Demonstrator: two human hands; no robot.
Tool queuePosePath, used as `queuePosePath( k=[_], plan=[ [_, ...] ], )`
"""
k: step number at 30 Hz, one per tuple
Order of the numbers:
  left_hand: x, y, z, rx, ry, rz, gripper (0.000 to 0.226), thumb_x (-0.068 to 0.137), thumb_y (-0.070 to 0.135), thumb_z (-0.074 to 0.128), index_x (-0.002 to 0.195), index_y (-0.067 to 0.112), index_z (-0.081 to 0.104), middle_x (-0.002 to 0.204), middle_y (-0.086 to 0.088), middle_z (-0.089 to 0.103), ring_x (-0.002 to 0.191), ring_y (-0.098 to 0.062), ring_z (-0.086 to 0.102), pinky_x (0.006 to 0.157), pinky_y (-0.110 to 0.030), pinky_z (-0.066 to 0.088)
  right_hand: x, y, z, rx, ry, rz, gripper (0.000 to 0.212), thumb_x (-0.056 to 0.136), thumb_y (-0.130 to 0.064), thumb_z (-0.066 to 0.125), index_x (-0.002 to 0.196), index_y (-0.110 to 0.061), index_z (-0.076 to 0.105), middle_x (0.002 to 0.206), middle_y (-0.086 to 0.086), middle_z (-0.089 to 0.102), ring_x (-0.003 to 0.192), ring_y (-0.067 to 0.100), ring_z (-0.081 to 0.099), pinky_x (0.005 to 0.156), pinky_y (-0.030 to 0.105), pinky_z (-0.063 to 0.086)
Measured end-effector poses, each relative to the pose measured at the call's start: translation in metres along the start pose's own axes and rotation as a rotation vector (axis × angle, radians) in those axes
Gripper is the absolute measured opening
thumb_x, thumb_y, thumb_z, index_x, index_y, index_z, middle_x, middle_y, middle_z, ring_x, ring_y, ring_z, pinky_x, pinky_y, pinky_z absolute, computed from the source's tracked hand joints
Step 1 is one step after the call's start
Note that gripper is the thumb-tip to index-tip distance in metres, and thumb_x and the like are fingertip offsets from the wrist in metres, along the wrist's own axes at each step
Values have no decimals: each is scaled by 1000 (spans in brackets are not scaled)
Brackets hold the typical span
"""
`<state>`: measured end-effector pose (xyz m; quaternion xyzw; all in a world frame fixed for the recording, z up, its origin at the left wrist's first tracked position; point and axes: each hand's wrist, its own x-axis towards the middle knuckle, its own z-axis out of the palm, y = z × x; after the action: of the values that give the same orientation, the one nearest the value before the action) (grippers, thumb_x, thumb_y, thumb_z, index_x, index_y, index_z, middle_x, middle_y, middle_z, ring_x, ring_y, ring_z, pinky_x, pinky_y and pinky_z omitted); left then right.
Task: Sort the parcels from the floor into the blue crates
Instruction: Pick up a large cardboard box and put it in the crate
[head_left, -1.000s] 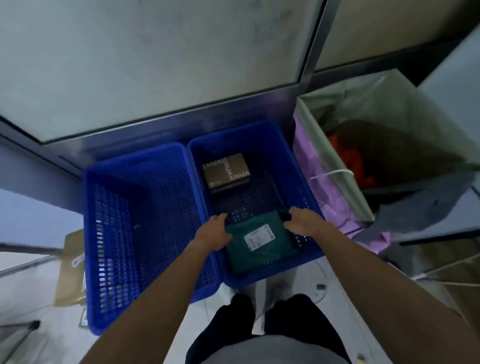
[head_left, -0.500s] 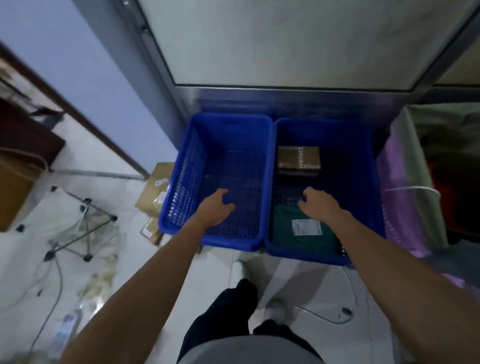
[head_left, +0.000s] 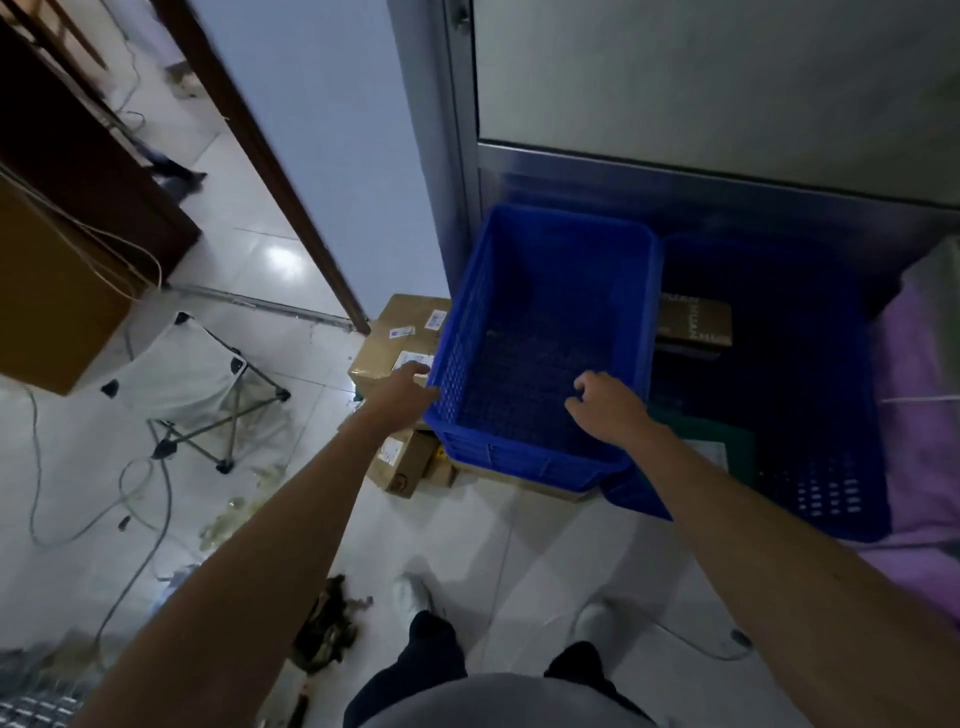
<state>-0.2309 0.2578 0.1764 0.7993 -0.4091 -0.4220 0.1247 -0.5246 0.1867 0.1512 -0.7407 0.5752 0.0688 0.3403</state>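
Both hands have swung leftward since half a second ago: the left hand (head_left: 402, 387) has gone from above the left blue crate (head_left: 519, 460) out past its left wall, and the right hand (head_left: 610, 410) has left the green parcel (head_left: 737, 441) and now hangs over the left crate's bare mesh floor.

Head view: the left hand's fingers (head_left: 418, 370) are stretched forward and close together over the white label of a large cardboard parcel (head_left: 395, 317); whether they touch it I cannot tell. The right hand's fingers (head_left: 584, 387) are loosely curled and hold nothing.

That parcel lies on the floor tiles, tight between the crate wall and the door frame, with a smaller cardboard parcel (head_left: 402, 467) nearer the person, its far end seemingly tucked under the crate's corner. The step looks like a pick-up of the large one. It probably needs both hands on opposite edges, drawn away from the crate wall first, then lifted above the rim.

It is brown, taped, a little dented, with several white printed labels on top. The right blue crate (head_left: 831, 499) already holds the green parcel and a brown box (head_left: 693, 322).
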Motion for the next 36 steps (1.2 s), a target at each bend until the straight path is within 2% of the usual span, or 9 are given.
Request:
queuePosePath(
  k=[5, 11, 16, 21, 24, 27, 30, 33, 36],
  plan=[
    [36, -42, -46, 3, -27, 74, 45, 98, 22, 59, 141, 17, 49, 107, -3, 63, 79, -11, 58, 55, -17, 39, 7, -72, 43, 84, 48, 55, 42, 102, -34, 48, 138, -11, 51, 134, 10, 52, 115, 26, 52, 91, 36, 45],
    [83, -80, -90, 27, -103, 84, 42, 97, 25, 60, 137, 18, 53, 124, -11, 65, 97, -21, 64, 72, -27, 46, 12, -138, 80, 235, 86, 76, 40, 99, -31, 52, 134, -13, 55, 126, 5, 56, 107, 20, 56, 93, 38, 48],
    [130, -95, -114, 47, -105, 55, 38, 95, 25, 62, 131, 15, 59, 118, -12, 69, 100, -26, 68, 86, -33, 51, 60, -178, 87, 234, 42, 58, 38, 100, -32, 50, 134, -14, 54, 125, 4, 54, 106, 21, 56, 92, 41, 50],
    [167, -104, -148, 62, -81, 23, 35, 93, 29, 62, 126, 16, 63, 119, -10, 66, 96, -23, 68, 79, -30, 50, 129, -223, 85, 279, -24, 2, 32, 100, -31, 49, 126, -13, 58, 121, 4, 59, 103, 23, 58, 84, 38, 48],
    [188, -109, -164, 74, -66, -7, 32, 94, 28, 61, 124, 17, 64, 115, -10, 68, 96, -23, 68, 87, -34, 53, 167, -242, 87, 297, -82, 23, 35, 98, -35, 49, 126, -16, 57, 125, 3, 60, 104, 21, 57, 80, 33, 44],
    [211, -120, -174, 67, -62, -60, 31, 94, 29, 60, 122, 16, 66, 117, -11, 68, 105, -28, 66, 98, -44, 53, 194, -254, 90, 277, -145, 64, 40, 98, -36, 50, 133, -17, 53, 127, 4, 58, 108, 22, 56, 86, 36, 47],
    [236, -130, -181, 100, -84, -79, 28, 95, 26, 58, 115, 9, 69, 115, -15, 69, 104, -31, 66, 97, -45, 53, 218, -260, 96, 254, -239, 96, 37, 99, -38, 48, 127, -15, 55, 121, 4, 61, 104, 23, 59, 91, 41, 51],
    [270, -144, -184, 189, -175, -87, 28, 100, 10, 52, 123, 0, 65, 117, -20, 67, 106, -34, 66, 93, -43, 54, 242, -265, 111, 289, -324, 147, 43, 95, -45, 48, 129, -20, 58, 121, 2, 64, 101, 21, 60, 87, 38, 52],
    [301, -146, -182, 232, -171, -81, 32, 102, 16, 49, 127, 2, 63, 119, -18, 66, 110, -34, 64, 95, -42, 53, 269, -269, 133, 341, -323, 237, 47, 92, -45, 51, 132, -20, 55, 122, 1, 63, 101, 20, 59, 83, 34, 52]
  ],
)
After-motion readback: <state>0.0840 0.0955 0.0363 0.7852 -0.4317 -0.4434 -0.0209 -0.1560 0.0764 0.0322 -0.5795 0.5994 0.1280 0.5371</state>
